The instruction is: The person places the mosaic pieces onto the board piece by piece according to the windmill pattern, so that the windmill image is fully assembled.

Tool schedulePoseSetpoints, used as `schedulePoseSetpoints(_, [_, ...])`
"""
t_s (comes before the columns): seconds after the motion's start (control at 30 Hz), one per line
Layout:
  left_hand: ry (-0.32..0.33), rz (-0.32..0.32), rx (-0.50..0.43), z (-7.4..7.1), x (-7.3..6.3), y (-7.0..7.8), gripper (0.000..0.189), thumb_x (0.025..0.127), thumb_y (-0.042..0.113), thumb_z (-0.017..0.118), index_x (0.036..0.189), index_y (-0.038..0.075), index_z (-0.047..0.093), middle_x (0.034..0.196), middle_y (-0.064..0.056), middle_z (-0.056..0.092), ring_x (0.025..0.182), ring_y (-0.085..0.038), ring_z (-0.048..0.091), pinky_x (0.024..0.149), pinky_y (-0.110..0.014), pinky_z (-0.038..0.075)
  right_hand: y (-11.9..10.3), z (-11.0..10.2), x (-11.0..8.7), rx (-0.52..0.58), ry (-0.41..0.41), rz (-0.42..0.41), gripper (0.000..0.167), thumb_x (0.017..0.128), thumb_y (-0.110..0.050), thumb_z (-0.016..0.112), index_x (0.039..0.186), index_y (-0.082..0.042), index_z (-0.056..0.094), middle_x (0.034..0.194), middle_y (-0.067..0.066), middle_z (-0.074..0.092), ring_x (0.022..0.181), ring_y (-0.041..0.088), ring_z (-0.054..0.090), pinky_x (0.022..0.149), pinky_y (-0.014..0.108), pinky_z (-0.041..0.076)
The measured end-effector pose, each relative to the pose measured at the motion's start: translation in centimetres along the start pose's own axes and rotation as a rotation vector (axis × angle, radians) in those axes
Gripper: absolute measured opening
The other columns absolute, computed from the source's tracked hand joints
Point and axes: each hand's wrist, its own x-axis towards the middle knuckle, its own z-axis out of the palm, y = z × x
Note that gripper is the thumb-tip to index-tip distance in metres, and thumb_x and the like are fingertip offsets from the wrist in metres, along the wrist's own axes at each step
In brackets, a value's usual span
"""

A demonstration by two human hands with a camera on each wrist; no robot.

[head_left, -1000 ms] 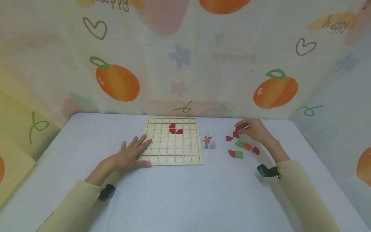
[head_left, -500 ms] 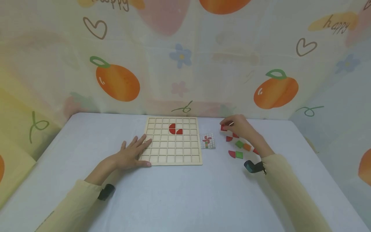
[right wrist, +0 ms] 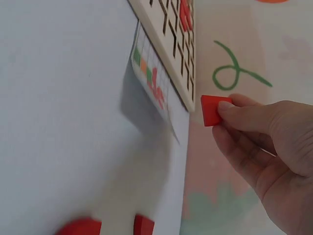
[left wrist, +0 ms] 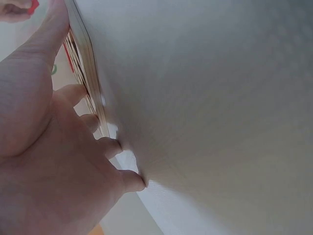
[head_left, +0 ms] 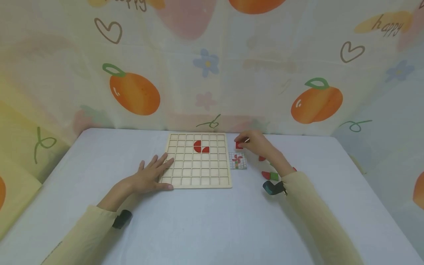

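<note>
My right hand (head_left: 255, 143) pinches a small flat red tile (right wrist: 211, 110) between thumb and fingers, just right of the board's far right corner and beyond the picture card (head_left: 237, 161). The thumb covers part of the tile. My left hand (head_left: 149, 176) lies with its fingers spread, some fingertips and the thumb on the left edge of the wooden grid board (head_left: 195, 180). Three red quarter-circle tiles sit in cells in the upper middle of the board, one of them the lower right quarter-circle tile (head_left: 205, 149).
Loose tiles lie right of the card, among them a red quarter-circle tile (head_left: 265, 175) and a green square tile (head_left: 274, 176); the right forearm hides others. The white-covered table (head_left: 198, 228) ends at a patterned curtain (head_left: 251, 73) close behind the board.
My right hand has moved left with the red tile, from over the loose tiles to beside the board's far right corner. The left hand and the board have stayed put.
</note>
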Motion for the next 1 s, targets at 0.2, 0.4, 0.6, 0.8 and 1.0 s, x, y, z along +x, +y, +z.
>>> schedulePoseSetpoints(0.2, [0.002, -0.017, 0.003, 0.0, -0.1, -0.1, 0.099, 0.083, 0.056, 0.07, 0.157, 0.009, 0.021, 0.163, -0.021, 0.004, 0.145, -0.05, -0.003, 0.106, -0.073, -0.008, -1.4, 1.2, 1.1, 0.031, 0.002, -0.049, 0.019, 0.087, 0.003, 0.071, 0.106, 0.005, 0.073, 0.1, 0.015, 0.072, 0.092, 0.026, 0.067, 0.085, 0.038, 0.056])
schedulePoseSetpoints(0.4, [0.009, -0.013, 0.002, -0.1, -0.2, -0.1, 0.098, 0.084, 0.055, 0.069, 0.157, 0.01, 0.021, 0.163, -0.021, 0.004, 0.146, -0.05, -0.003, 0.107, -0.073, -0.008, -2.3, 2.4, 2.2, 0.064, 0.001, -0.07, 0.018, 0.088, 0.003, 0.07, 0.105, 0.005, 0.073, 0.101, 0.014, 0.072, 0.094, 0.026, 0.067, 0.086, 0.037, 0.055])
schedulePoseSetpoints(0.6, [0.009, 0.003, 0.005, 0.1, 0.1, 0.0, 0.098, 0.084, 0.056, 0.069, 0.157, 0.01, 0.021, 0.163, -0.021, 0.004, 0.145, -0.05, -0.002, 0.107, -0.073, -0.007, -3.0, 3.5, 2.7, 0.061, -0.041, -0.052, 0.019, 0.09, 0.001, 0.068, 0.108, 0.003, 0.073, 0.105, 0.012, 0.072, 0.098, 0.024, 0.067, 0.088, 0.035, 0.054])
schedulePoseSetpoints(0.8, [0.011, 0.004, 0.013, 0.1, 0.1, -0.1, 0.098, 0.084, 0.055, 0.069, 0.156, 0.01, 0.021, 0.162, -0.021, 0.005, 0.145, -0.05, -0.001, 0.106, -0.074, -0.007, -3.7, 4.6, 3.6, 0.066, -0.061, -0.04, 0.019, 0.091, -0.001, 0.067, 0.109, 0.0, 0.073, 0.107, 0.01, 0.072, 0.098, 0.023, 0.065, 0.087, 0.033, 0.054])
schedulePoseSetpoints(1.0, [0.013, 0.002, 0.012, 0.2, 0.1, -0.3, 0.099, 0.083, 0.055, 0.07, 0.156, 0.01, 0.021, 0.163, -0.021, 0.005, 0.145, -0.051, -0.001, 0.106, -0.074, -0.007, -3.9, 5.5, 4.2, 0.048, -0.076, -0.033, 0.019, 0.091, -0.002, 0.068, 0.109, -0.001, 0.074, 0.107, 0.01, 0.072, 0.1, 0.022, 0.064, 0.091, 0.033, 0.051])
